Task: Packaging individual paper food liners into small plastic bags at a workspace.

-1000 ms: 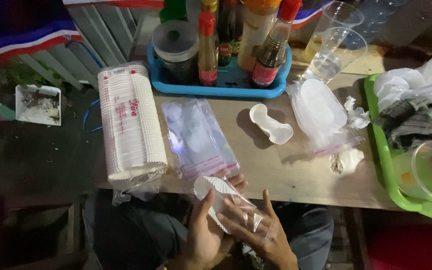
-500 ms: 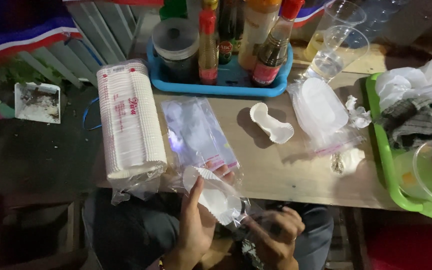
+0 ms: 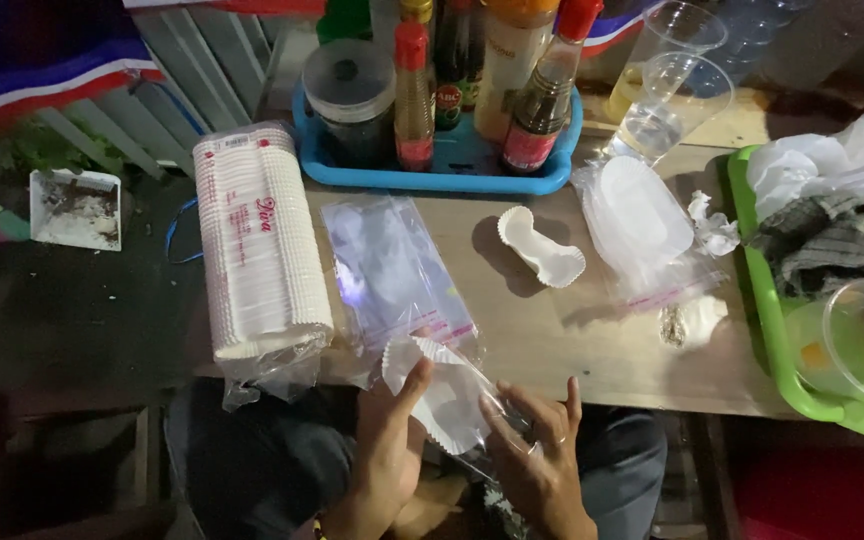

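My left hand (image 3: pixel 389 437) grips the edge of a white fluted paper tray (image 3: pixel 444 392) below the table's near edge. My right hand (image 3: pixel 537 463) holds a clear plastic bag (image 3: pixel 492 425) that wraps the tray's lower end. Just above them on the wooden table (image 3: pixel 592 340) lies a flat stack of clear plastic bags (image 3: pixel 392 265). To the left lies a long wrapped stack of white paper trays (image 3: pixel 257 240). One single white paper tray (image 3: pixel 540 247) sits alone in the middle of the table.
A blue tray (image 3: pixel 432 175) with sauce bottles stands at the back. Right of the middle lies a bagged pack of paper trays (image 3: pixel 637 215), with clear plastic cups (image 3: pixel 667 95) behind it. A green basket (image 3: pixel 782 350) with cloth and cups fills the right edge.
Both hands had the paper tray folded between them. The tray has since come up into view, and its lower end now sits inside the clear bag in my right hand.
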